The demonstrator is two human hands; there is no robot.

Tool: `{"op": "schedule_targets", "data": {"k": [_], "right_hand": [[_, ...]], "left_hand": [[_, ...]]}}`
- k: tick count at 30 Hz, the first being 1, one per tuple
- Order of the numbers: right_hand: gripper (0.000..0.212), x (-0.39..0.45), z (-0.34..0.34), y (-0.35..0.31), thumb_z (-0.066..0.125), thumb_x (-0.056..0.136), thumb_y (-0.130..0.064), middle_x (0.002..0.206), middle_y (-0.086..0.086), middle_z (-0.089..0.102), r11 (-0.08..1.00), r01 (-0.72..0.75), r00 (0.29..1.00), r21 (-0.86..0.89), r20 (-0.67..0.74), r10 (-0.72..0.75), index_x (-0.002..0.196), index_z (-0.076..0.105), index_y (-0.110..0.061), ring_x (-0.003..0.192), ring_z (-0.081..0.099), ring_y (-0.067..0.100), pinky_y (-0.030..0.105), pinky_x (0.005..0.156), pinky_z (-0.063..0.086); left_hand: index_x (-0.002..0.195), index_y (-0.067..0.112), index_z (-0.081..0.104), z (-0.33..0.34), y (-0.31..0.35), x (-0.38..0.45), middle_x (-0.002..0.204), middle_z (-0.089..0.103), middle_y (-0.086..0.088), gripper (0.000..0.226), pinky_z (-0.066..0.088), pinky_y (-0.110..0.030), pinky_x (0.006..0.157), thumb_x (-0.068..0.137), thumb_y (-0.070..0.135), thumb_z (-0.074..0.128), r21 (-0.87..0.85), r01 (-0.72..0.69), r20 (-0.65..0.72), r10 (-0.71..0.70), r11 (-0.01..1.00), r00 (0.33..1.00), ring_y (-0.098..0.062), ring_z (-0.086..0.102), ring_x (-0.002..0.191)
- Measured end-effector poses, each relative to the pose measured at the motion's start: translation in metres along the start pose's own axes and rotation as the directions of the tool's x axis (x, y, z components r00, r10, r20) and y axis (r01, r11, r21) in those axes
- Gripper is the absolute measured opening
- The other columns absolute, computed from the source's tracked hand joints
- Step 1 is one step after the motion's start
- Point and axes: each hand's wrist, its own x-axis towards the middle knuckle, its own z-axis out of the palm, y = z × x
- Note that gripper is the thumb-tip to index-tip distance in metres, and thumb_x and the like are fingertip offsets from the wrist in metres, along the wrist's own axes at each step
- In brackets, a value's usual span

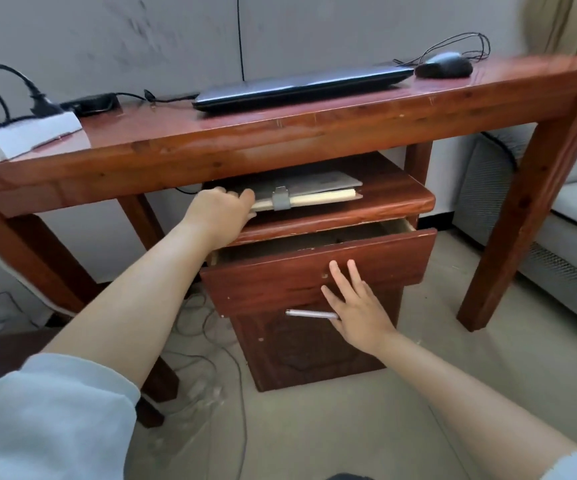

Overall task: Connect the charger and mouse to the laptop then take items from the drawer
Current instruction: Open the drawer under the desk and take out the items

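Standing against a grey, scuffed wall [141,32], a long red-brown wooden table [280,133] fills the upper half of the head view. On its glossy top lies a closed dark laptop [301,86], with a black mouse [443,65] just beside its right end, the mouse's thin cable [467,43] looped behind it. At the table's left end a black charger brick [93,102] sits near a white power strip [24,135] with a black plug [39,100] in it.

Under the table stands a small wooden cabinet [314,341]. Its drawer [314,268] is pulled partly open; what is inside is in shadow and cannot be made out. On the cabinet's top lies a grey notebook [301,194] with a clasp. The left hand [218,213] reaches to the notebook's left end, fingers curled over its edge. The right hand [356,306] is in front of the drawer face, fingers spread and pointing up, with a silver pen [309,314] pinched at the thumb side of the hand and sticking out to the left.

The floor [349,427] is pale tile, with loose cables [211,341] trailing beside the cabinet. A grey sofa [557,220] stands to the right, a yellowish curtain [571,22] hangs in the upper right corner, and pale blue sleeves [38,420] show at the bottom.
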Motion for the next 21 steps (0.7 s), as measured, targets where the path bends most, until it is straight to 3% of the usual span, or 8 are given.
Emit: {"op": "schedule_targets", "data": {"k": [7,12,15,18,20,21], "right_hand": [[0.045,0.050,-0.007,0.007,0.037,0.096,-0.031,0.157,0.003,-0.013,0.995,-0.054,0.996,0.079,0.074,0.049,0.137,0.037,-0.011,0.144,-0.012,0.029,0.047,0.115,0.023],[0.041,0.060,-0.017,0.015,0.038,0.096,-0.031,0.158,-0.001,-0.010,0.991,-0.052,0.985,0.125,0.170,0.030,0.130,0.047,-0.009,0.144,-0.011,0.024,0.046,0.115,0.022],[0.041,0.053,-0.028,0.015,0.037,0.097,-0.031,0.158,0.000,0.006,0.977,-0.095,0.961,0.190,0.273,0.040,0.131,0.045,-0.011,0.145,0.001,0.022,0.044,0.115,0.024],[0.039,0.042,-0.055,0.010,0.037,0.097,-0.029,0.151,0.005,0.032,0.949,-0.198,0.921,0.244,0.377,0.095,0.128,0.050,-0.009,0.138,0.031,0.023,0.035,0.109,0.033],[0.035,0.034,-0.083,0.002,0.039,0.096,-0.026,0.131,0.013,0.055,0.913,-0.288,0.888,0.290,0.438,0.141,0.117,0.057,-0.005,0.117,0.054,0.026,0.031,0.093,0.045],[0.031,0.032,-0.101,-0.002,0.041,0.095,-0.025,0.112,0.014,0.064,0.883,-0.336,0.865,0.328,0.478,0.152,0.106,0.061,-0.004,0.102,0.060,0.029,0.031,0.080,0.048]], "left_hand": [[0.122,0.004,0.043,0.000,-0.007,-0.001,0.104,0.066,-0.014,0.039,0.050,-0.038,0.067,0.099,0.034,0.032,0.021,0.014,0.004,-0.014,1.000,1.000,-0.031,0.060,0.093],[0.118,0.004,0.047,0.004,-0.009,-0.002,0.101,0.067,-0.014,0.038,0.046,-0.036,0.060,0.098,0.034,0.035,0.000,0.010,-0.051,-0.010,1.000,0.999,-0.032,0.060,0.091],[0.108,0.001,0.053,-0.009,-0.018,0.001,0.092,0.069,-0.017,0.033,0.047,-0.036,0.058,0.096,0.030,0.043,-0.105,-0.003,-0.032,0.000,0.994,0.999,-0.035,0.062,0.083],[0.082,-0.002,0.059,-0.038,-0.029,0.007,0.065,0.069,-0.018,0.022,0.050,-0.033,0.047,0.083,0.018,0.066,-0.201,-0.087,0.001,0.089,0.976,0.996,-0.034,0.063,0.058],[0.062,0.000,0.059,-0.062,-0.040,0.006,0.043,0.061,-0.011,0.028,0.044,-0.022,0.033,0.061,0.013,0.084,-0.196,-0.143,-0.007,0.145,0.970,0.989,-0.027,0.057,0.036],[0.057,0.002,0.058,-0.076,-0.048,0.005,0.038,0.058,-0.008,0.031,0.040,-0.018,0.029,0.054,0.013,0.087,-0.200,-0.143,0.016,0.149,0.969,0.989,-0.024,0.054,0.030]]}}
